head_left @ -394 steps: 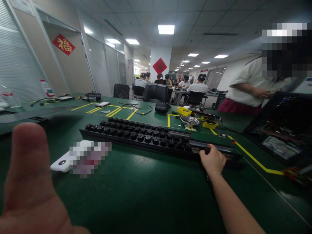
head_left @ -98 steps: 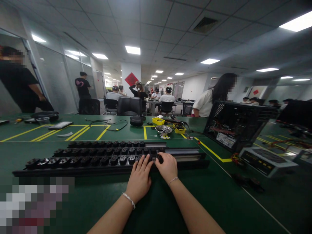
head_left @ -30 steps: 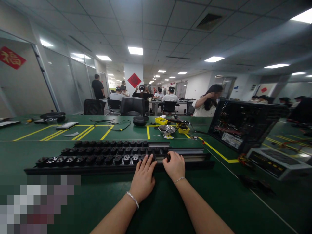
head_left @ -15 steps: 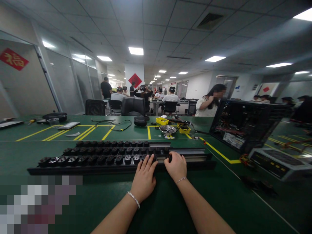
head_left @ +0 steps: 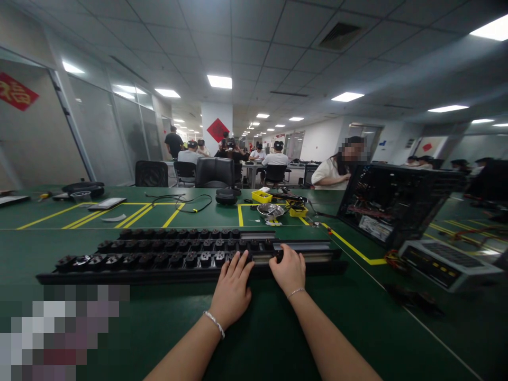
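Note:
Three long black power tracks (head_left: 166, 272) lie side by side across the table, each with a row of black socket modules (head_left: 174, 259) along it. My left hand (head_left: 233, 288) rests on the front track, fingers stretched out over its edge and the last modules in the row. To its right, my right hand (head_left: 289, 271) curls its fingers around a small black socket module (head_left: 279, 256) at the bare part of the front track. The fingers partly cover that module, so whether it is seated in the rail cannot be seen.
An open computer case (head_left: 397, 203) and a power supply unit (head_left: 450, 265) stand to the right. Behind the tracks are a metal bowl (head_left: 270, 212), a yellow tray (head_left: 262, 197) and a black cable (head_left: 178, 201). A person (head_left: 337, 166) is across the table.
The view has shifted slightly, moving the scene a little left. Both hands keep nearly the same places on the front track. The person opposite has lowered an arm.

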Available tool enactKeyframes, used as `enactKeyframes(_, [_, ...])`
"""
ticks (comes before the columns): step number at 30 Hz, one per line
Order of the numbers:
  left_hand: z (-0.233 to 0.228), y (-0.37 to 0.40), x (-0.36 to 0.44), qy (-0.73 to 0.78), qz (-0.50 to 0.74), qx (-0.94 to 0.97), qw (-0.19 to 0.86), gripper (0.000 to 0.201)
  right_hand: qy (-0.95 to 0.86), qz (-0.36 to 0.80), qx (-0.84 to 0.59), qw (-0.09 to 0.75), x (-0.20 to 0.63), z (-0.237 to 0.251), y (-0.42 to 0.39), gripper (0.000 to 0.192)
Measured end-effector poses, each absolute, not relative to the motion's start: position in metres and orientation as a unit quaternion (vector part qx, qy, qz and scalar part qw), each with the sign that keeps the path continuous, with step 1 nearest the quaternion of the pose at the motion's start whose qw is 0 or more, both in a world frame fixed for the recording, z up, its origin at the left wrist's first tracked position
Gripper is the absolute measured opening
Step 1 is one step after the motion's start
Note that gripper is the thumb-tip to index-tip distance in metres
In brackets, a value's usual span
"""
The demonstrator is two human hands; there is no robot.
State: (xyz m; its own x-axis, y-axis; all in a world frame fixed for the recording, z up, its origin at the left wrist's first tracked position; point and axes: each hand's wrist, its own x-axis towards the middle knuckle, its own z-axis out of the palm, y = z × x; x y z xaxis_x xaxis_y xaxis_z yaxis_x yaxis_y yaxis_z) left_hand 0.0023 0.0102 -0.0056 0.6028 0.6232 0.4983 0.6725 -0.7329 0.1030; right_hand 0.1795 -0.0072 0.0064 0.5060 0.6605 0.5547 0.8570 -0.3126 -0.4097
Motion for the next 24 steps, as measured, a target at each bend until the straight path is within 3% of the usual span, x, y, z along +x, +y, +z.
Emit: enactKeyframes(24, [-0.0015, 0.0094, 0.0004, -0.354, -0.247, -0.901, 0.051, 0.058, -0.430, -0.109, -0.843, 0.306, 0.1857, 0.0111, -0.0092, 0.052])
